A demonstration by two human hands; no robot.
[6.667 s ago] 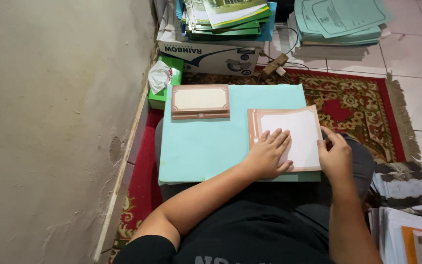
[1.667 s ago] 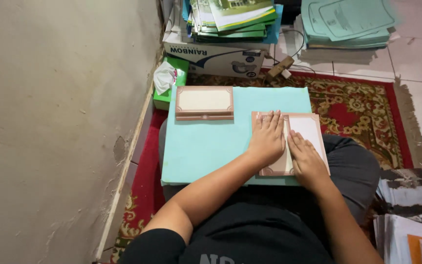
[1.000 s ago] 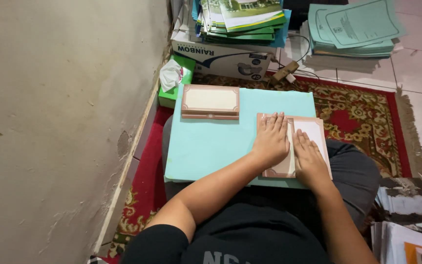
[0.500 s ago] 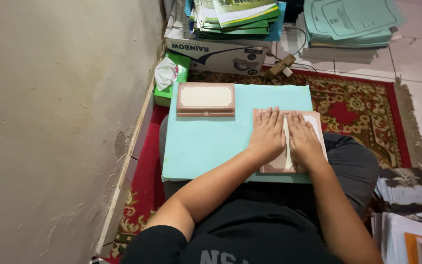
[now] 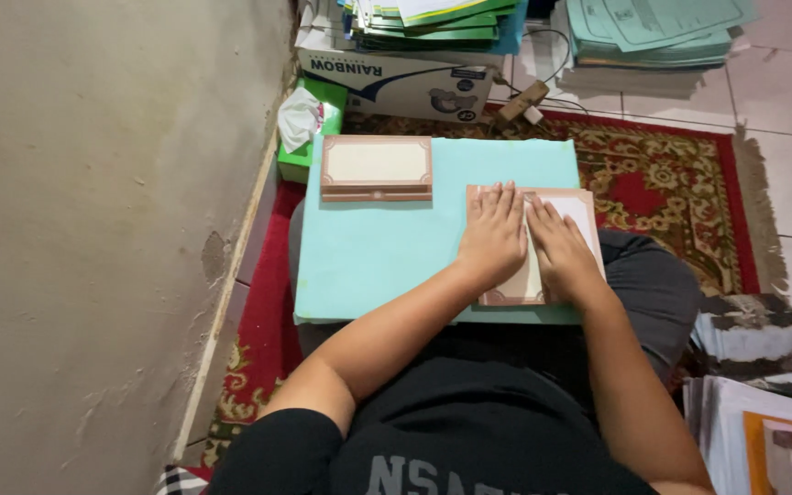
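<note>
I see both hands, left hand [image 5: 492,234] and right hand [image 5: 561,249], pressing flat and open-palmed on the brown-bordered card [image 5: 581,209] beneath them.

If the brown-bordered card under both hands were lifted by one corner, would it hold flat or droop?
The brown-bordered card looks thin and lies flat, so it would probably droop slightly. It seems light. On the smooth turquoise board it may slide unless the left hand and right hand press it.
</note>
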